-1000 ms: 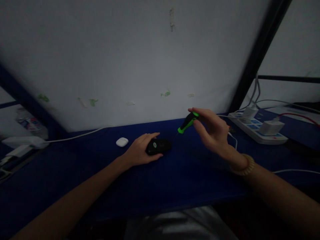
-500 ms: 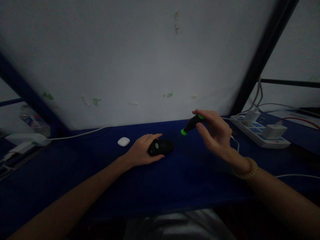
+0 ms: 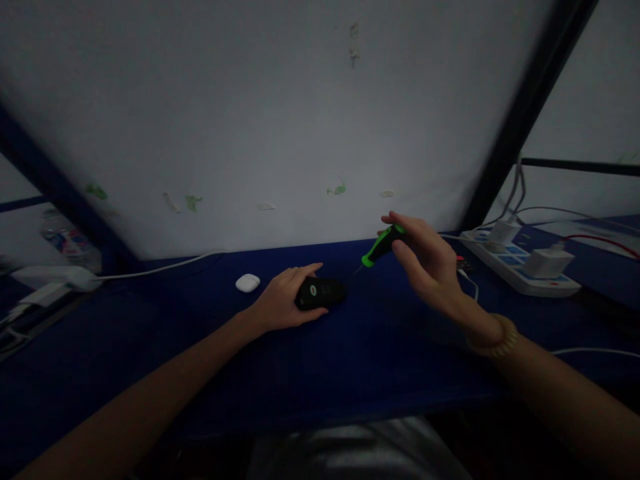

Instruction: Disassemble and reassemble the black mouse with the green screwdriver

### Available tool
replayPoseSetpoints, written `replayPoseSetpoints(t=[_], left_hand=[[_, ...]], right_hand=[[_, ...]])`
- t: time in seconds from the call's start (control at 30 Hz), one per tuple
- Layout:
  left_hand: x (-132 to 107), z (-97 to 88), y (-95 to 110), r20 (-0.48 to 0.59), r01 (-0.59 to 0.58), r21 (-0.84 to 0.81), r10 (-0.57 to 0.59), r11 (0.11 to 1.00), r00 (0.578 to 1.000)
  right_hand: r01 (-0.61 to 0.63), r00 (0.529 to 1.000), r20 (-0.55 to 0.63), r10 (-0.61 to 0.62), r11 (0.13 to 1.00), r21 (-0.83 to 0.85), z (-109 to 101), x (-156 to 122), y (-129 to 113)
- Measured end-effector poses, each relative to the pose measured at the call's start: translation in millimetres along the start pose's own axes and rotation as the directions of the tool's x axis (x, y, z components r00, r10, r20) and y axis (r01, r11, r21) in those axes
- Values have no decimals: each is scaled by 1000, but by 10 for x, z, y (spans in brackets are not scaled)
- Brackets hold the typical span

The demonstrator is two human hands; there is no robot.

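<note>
My left hand [image 3: 281, 301] rests curled on what looks like a black key fob [image 3: 320, 293] lying on the blue surface [image 3: 350, 353], while my right hand [image 3: 425, 263] grips a green-and-black screwdriver [image 3: 381, 245], tip angled down beside it.

I have one view, from the head camera, facing forward and down across the blue table [image 3: 375, 360] to the white wall [image 3: 250, 120] behind it. It sits close: the left hand [image 3: 280, 303] and right hand [image 3: 430, 267] reach in from the bottom corners to mid-frame.
</note>
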State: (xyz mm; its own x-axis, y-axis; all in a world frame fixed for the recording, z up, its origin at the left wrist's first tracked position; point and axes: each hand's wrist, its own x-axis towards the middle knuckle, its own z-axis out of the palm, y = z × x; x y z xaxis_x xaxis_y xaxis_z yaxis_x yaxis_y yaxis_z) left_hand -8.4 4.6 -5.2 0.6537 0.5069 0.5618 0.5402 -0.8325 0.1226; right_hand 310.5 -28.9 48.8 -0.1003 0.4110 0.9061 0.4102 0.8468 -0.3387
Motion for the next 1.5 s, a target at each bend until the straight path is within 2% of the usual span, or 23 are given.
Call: replayPoseSetpoints(t=[0.13, 0.27, 0.33, 0.5, 0.6, 0.77, 0.9, 1.03, 1.17, 1.27, 1.33, 1.5], left_hand=[[2, 3, -2, 4, 13, -7, -13, 1000, 1000], [5, 1, 3, 9, 23, -7, -23, 1000, 1000], [6, 1, 4, 13, 30, -4, -30, 1000, 999], [5, 1, -2, 1, 16, -8, -16, 1000, 1000], [5, -3, -3, 3, 15, -3, -15, 1000, 1000], [1, -8, -1, 4, 24, -8, -24, 1000, 1000], [-1, -4, -3, -2, 17, -10, -17, 1000, 1000], [2, -2, -6, -4, 20, -7, -20, 1000, 1000], [3, -3, -11, -4, 14, -6, -14, 1000, 1000], [4, -3, -11, -2, 18, -7, -18, 1000, 1000], [3, -1, -11, 2, 24, -9, -24, 1000, 1000], [1, 2, -12, 1, 23, -16, -23, 1000, 1000]], right_hand=[[0, 999, -39, 0, 1000, -9, 9, -15, 2], [-60, 998, 13, 59, 994, 92, 16, -19, -4], [-84, 996, -2, 85, 990, 110, 13, -18, 2], [-73, 997, 42, 68, 986, 150, -2, -12, 4], [-68, 998, -1, 69, 990, 121, -6, -7, -13], [-67, 997, 32, 63, 985, 158, -2, -7, -28], [-45, 999, -23, 48, 993, 105, 1, -3, -22], [-50, 998, 45, 43, 986, 160, -9, 0, -29], [-77, 997, 15, 76, 990, 115, -20, -5, -30], [-57, 997, 55, 50, 990, 126, -24, 0, -47], [-77, 995, 72, 67, 984, 159, -21, 6, -70], [-166, 986, 1, 170, 961, 223, -14, 15, -92]])
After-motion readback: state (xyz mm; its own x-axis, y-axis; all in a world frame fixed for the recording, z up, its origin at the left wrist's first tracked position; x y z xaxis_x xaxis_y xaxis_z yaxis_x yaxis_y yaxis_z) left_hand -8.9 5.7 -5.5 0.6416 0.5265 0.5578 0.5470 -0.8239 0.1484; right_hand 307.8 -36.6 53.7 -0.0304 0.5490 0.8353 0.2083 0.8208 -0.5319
